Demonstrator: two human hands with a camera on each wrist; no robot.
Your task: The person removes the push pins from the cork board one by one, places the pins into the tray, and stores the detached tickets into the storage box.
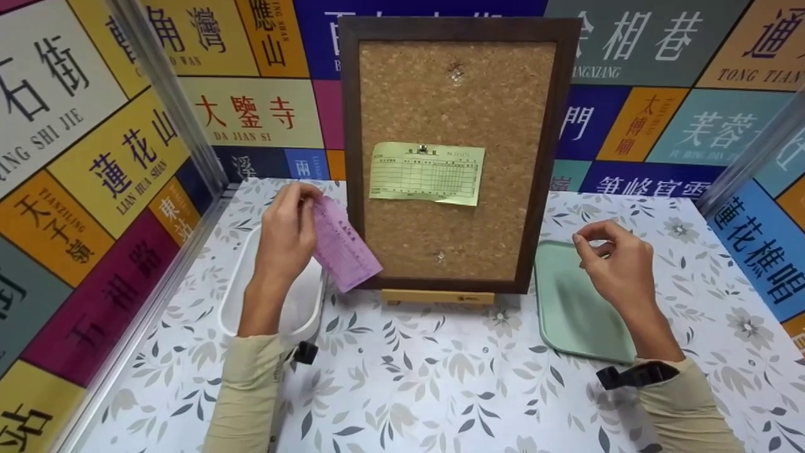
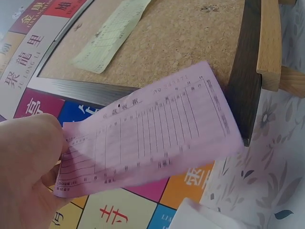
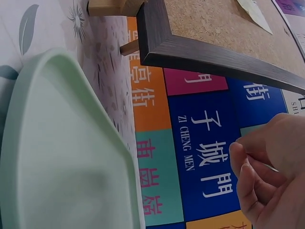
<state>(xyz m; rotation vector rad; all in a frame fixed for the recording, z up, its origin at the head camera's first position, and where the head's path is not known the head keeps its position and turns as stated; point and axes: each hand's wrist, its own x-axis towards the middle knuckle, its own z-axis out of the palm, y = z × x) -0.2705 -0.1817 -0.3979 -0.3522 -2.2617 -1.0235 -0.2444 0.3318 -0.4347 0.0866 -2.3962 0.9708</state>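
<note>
Pink slip (image 1: 344,248) pinched in left hand (image 1: 286,229) beside cork board (image 1: 456,151), right hand (image 1: 613,264) fingertips pinched together above green tray (image 1: 569,314)

Two bare hands, left hand (image 1: 286,229) at centre left of the frame, right hand (image 1: 613,264) at centre right. Forearms bare up to pushed-back sleeves (image 1: 248,390) of pale beige, ribbed-looking fabric at the lower edge. Black strap (image 1: 635,375) with a clip at the right cuff; small black fitting (image 1: 305,352) beside the left cuff.
</note>
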